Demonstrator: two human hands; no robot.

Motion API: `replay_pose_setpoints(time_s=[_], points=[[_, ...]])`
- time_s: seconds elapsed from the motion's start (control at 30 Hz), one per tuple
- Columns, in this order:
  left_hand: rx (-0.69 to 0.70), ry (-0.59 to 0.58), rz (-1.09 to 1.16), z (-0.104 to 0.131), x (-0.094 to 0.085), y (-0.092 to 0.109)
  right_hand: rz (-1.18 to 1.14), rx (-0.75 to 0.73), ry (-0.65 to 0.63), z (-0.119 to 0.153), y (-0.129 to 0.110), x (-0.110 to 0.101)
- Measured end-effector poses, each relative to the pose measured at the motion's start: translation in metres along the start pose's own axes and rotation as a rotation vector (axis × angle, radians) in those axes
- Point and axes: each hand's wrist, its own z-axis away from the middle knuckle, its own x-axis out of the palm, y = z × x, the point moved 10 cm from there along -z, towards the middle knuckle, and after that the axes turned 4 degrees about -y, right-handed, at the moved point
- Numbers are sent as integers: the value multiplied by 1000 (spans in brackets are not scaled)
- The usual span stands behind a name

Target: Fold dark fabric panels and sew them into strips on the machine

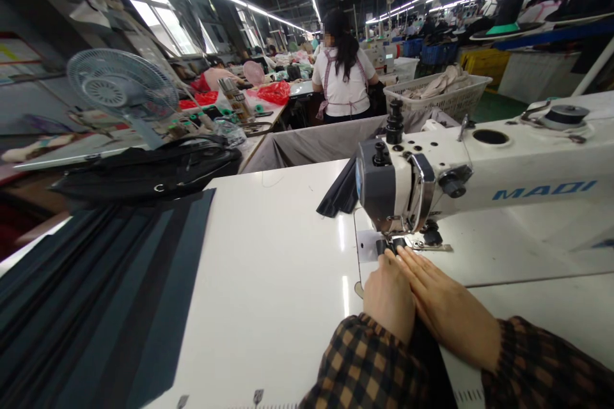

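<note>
A strip of black fabric [429, 358] runs from my lap side up to the needle area of a white sewing machine [518, 172]. My left hand [389, 297] is closed on the strip just in front of the presser foot, its fingertips bent down. Beside it, my right hand [448, 307] lies flat with stretched fingers pressing the fabric, its fingertips touching the left hand's edge. Both hands hide much of the strip. Sewn dark pieces [339, 192] stick out behind the machine head at its left.
Dark fabric panels [119, 287] are stacked on the white table [259, 281] at left, with a black bag [153, 169] behind them. A fan [122, 86] stands farther back. Ahead, a person [345, 70] faces away beside a white basket [441, 99] of fabric pieces.
</note>
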Motion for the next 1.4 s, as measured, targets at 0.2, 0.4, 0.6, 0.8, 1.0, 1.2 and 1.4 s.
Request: replay_pose_setpoints(time_s=[0.2, 0.4, 0.6, 0.8, 1.0, 1.2, 1.4], points=[[2, 25, 13, -1, -5, 0, -1, -12, -1, -2, 2, 2], [62, 111, 45, 0, -11, -1, 43, 6, -1, -2, -1, 2], [92, 108, 16, 28, 3, 2, 48, 23, 49, 20, -15, -2], [96, 59, 44, 32, 4, 7, 43, 29, 29, 20, -16, -4], [64, 30, -28, 22, -4, 9, 25, 45, 82, 13, -11, -9], [41, 86, 32, 9, -15, 6, 21, 37, 82, 1, -3, -6], [-13, 147, 88, 1, -23, -8, -15, 75, 146, 4, -4, -10]])
